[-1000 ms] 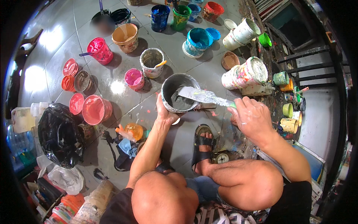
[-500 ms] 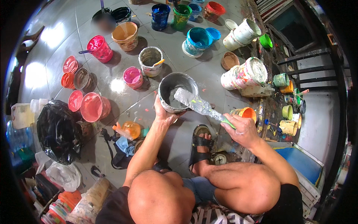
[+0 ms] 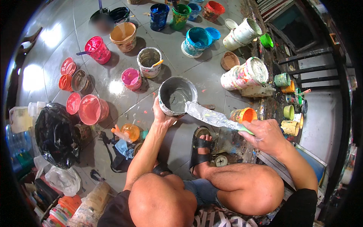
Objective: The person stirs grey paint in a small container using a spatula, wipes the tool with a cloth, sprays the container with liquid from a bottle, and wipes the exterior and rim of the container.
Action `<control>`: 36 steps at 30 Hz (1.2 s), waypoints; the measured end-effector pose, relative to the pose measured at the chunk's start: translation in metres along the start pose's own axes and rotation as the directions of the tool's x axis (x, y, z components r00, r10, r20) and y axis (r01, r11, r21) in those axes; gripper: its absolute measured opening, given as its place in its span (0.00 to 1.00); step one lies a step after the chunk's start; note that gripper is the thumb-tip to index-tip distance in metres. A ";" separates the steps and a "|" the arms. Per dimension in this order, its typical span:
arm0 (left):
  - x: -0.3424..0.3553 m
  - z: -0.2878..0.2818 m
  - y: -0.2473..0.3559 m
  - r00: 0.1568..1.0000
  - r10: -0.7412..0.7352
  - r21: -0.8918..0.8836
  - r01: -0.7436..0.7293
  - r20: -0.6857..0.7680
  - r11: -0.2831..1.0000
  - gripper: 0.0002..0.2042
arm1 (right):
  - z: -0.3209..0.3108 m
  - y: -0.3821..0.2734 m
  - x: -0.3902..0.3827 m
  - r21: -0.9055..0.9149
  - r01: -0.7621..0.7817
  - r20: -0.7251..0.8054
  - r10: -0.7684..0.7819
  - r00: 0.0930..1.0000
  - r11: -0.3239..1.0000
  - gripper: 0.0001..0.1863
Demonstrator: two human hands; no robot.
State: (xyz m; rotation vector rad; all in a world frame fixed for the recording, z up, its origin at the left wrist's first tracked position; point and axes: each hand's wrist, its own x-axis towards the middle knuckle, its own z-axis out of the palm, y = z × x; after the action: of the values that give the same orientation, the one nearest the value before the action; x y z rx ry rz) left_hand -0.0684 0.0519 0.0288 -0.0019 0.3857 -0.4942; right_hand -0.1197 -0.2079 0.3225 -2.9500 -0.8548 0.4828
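Observation:
My left hand (image 3: 164, 114) grips a grey-coated bucket (image 3: 177, 95) by its lower left side and tilts it toward me. Grey paint lines its inner wall and bottom. In my right hand (image 3: 263, 137) is a spatula (image 3: 211, 117) with a green handle, its long blade smeared with grey. The blade's tip lies at the bucket's right rim, and the fingers close round the handle. Beyond the bucket stand a small pink paint cup (image 3: 131, 78) and a white-grey pot (image 3: 149, 62) with an orange-handled tool over its edge.
Paint pots stand around the floor: a coral bucket (image 3: 93, 109), a tan bucket (image 3: 123, 36), a turquoise bucket (image 3: 197, 39) and an orange pot (image 3: 244, 114). Stacked white tubs (image 3: 245, 75) are at right. A black plastic bag (image 3: 56, 136) lies left, near an orange bottle (image 3: 130, 132).
My right hand has moved right and slightly down, drawing the spatula blade from inside the bucket to its right rim. The bucket has shifted slightly left in view.

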 end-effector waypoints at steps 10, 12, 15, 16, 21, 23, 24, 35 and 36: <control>-0.005 -0.004 0.003 0.998 -0.021 0.077 0.025 -0.053 0.997 0.32 | -0.033 -0.005 0.003 0.111 -0.065 0.022 0.063 0.998 0.992 0.11; -0.006 0.000 0.003 1.000 -0.003 0.078 0.005 -0.029 0.997 0.32 | -0.035 -0.005 0.002 0.196 -0.120 0.039 0.115 0.993 0.973 0.11; -0.007 -0.005 0.003 0.999 0.027 0.021 -0.028 0.038 0.999 0.30 | -0.011 -0.002 0.007 0.478 -0.262 0.112 0.237 0.965 0.839 0.12; -0.006 -0.005 0.001 0.999 0.034 0.001 -0.034 0.037 0.999 0.30 | 0.010 0.002 0.006 0.611 -0.301 0.148 0.268 0.952 0.732 0.13; -0.001 -0.005 -0.005 0.995 0.013 -0.093 -0.004 0.101 0.996 0.28 | 0.103 0.002 0.020 0.884 -0.464 0.423 0.324 0.846 0.060 0.18; -0.002 -0.005 -0.006 0.999 0.037 -0.057 -0.035 0.024 0.998 0.29 | 0.125 -0.008 0.034 0.915 -0.403 0.383 0.253 0.889 0.032 0.19; 0.002 0.001 -0.013 1.000 0.024 -0.057 -0.023 0.007 0.998 0.30 | 0.130 -0.008 0.035 0.925 -0.378 0.361 0.241 0.901 0.026 0.20; -0.007 -0.011 0.005 0.990 0.144 -0.010 -0.144 0.011 0.990 0.29 | 0.150 -0.001 0.022 0.787 -0.476 0.372 0.313 0.874 0.393 0.25; -0.001 -0.012 0.004 0.987 0.149 -0.029 -0.147 0.059 0.989 0.29 | 0.144 0.004 0.014 0.775 -0.486 0.382 0.313 0.869 0.404 0.24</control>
State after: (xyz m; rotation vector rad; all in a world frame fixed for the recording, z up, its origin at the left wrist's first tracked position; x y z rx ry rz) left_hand -0.0718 0.0572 0.0173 -0.0117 0.3294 -0.3420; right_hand -0.1507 -0.2118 0.1812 -2.0947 0.1840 0.8829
